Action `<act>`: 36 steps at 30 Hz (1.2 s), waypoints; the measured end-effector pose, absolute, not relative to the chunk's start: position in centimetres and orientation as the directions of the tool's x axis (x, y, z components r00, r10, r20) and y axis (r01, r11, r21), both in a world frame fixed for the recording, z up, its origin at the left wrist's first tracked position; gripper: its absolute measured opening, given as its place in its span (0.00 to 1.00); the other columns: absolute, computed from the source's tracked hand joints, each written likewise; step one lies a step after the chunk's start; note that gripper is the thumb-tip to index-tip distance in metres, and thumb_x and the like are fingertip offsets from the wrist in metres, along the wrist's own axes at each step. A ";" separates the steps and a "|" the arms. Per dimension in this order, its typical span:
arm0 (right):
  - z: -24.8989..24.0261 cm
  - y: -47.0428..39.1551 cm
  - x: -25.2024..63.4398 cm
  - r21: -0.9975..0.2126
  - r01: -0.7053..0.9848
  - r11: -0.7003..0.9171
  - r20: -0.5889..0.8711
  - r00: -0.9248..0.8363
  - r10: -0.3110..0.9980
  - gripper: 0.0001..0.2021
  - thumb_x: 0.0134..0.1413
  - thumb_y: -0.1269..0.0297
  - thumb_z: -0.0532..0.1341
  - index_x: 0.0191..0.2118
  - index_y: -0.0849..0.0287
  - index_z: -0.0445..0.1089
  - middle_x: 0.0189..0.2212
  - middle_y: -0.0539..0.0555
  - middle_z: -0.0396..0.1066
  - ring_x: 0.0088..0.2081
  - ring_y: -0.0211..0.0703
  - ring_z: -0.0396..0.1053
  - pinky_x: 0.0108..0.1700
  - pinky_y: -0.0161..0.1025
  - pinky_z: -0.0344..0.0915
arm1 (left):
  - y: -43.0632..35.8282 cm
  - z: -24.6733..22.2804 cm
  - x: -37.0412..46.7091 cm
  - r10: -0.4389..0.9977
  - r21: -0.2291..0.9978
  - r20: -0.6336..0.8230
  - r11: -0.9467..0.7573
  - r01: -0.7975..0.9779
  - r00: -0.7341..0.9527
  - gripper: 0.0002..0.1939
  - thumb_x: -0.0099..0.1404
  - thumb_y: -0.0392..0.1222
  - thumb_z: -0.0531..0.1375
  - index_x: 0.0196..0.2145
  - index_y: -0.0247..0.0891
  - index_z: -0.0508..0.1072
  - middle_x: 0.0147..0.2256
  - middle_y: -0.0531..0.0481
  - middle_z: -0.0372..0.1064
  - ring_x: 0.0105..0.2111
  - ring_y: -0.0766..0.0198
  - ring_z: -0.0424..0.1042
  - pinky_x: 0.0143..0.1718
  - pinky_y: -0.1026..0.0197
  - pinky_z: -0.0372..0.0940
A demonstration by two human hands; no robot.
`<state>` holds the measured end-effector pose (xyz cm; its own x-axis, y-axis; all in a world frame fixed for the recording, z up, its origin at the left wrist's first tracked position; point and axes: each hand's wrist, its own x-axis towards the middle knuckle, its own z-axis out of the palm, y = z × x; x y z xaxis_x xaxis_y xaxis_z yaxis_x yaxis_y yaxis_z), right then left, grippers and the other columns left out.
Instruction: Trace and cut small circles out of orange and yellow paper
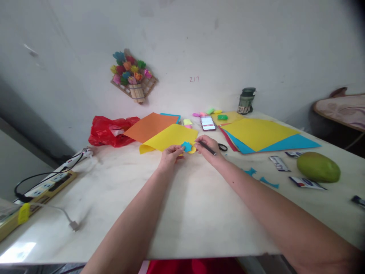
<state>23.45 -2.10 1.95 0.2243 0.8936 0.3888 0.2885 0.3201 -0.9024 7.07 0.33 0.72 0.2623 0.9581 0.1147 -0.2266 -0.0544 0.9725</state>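
Note:
My left hand (172, 153) is closed, its thumb and fingers pinching a small blue paper flower shape (186, 147) by the left edge. To the right of it my right hand (208, 144) is closed around a dark pen (208, 148), which lies slantwise across the fingers. Both hands are above the table, just in front of a yellow sheet (171, 137) with a curled left end. An orange sheet (152, 127) lies partly under the yellow one. Close to my right hand is a black scissor handle (222, 147); the blades cannot be seen.
Blue paper scraps (268, 183), a green fruit (318, 167) and small packets (306, 183) are on the right. Behind are stacked coloured sheets (261, 131), a phone (208, 123) and a green bottle (246, 101). A red bag (107, 131) and a power strip (47, 186) occupy the left.

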 end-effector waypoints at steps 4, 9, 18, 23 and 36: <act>2.1 -2.1 23.3 -0.930 0.221 0.295 0.342 0.221 0.913 0.08 0.39 0.64 0.60 0.30 0.59 0.65 0.25 0.49 0.68 0.26 0.38 0.68 0.26 0.35 0.66 | 0.2 0.9 7.1 0.944 0.971 0.121 -0.048 -0.234 0.307 0.13 0.46 0.45 0.66 0.27 0.35 0.73 0.31 0.49 0.70 0.32 0.66 0.69 0.35 0.63 0.64; 1.9 -1.9 23.3 -0.936 0.154 0.315 0.339 0.166 0.926 0.10 0.40 0.62 0.60 0.31 0.58 0.64 0.24 0.48 0.68 0.25 0.37 0.68 0.25 0.33 0.65 | 0.1 0.9 7.2 0.942 0.972 0.078 0.000 -0.234 0.326 0.14 0.43 0.45 0.68 0.25 0.33 0.74 0.26 0.48 0.70 0.29 0.65 0.70 0.37 0.61 0.63; 2.2 -2.4 23.1 -0.939 0.092 0.332 0.342 0.130 0.931 0.12 0.39 0.60 0.62 0.32 0.59 0.64 0.23 0.47 0.66 0.25 0.37 0.67 0.24 0.33 0.65 | 0.7 0.3 7.3 0.950 0.976 0.101 -0.037 -0.213 0.295 0.13 0.44 0.44 0.67 0.24 0.31 0.73 0.23 0.49 0.70 0.25 0.68 0.69 0.35 0.63 0.63; 2.4 -2.6 22.8 -0.949 0.074 0.307 0.316 0.165 0.934 0.13 0.34 0.63 0.64 0.30 0.59 0.63 0.22 0.45 0.64 0.22 0.34 0.65 0.23 0.32 0.65 | 0.6 0.4 7.6 0.952 0.969 0.125 -0.058 -0.239 0.278 0.16 0.42 0.42 0.68 0.28 0.31 0.71 0.23 0.50 0.70 0.24 0.67 0.70 0.35 0.62 0.64; 2.3 -2.1 22.3 -0.963 0.073 0.259 0.268 0.179 0.947 0.09 0.34 0.69 0.61 0.27 0.57 0.63 0.15 0.43 0.60 0.20 0.36 0.64 0.21 0.33 0.63 | -0.1 0.8 7.5 0.926 0.982 0.061 0.011 -0.187 0.373 0.18 0.44 0.49 0.67 0.21 0.34 0.66 0.19 0.50 0.68 0.20 0.68 0.68 0.26 0.64 0.64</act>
<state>22.27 -2.15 2.33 0.1793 0.9465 0.2682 0.0726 0.2592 -0.9631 7.55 -0.06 0.83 0.3733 0.9257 0.0610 -0.1872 0.0108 0.9823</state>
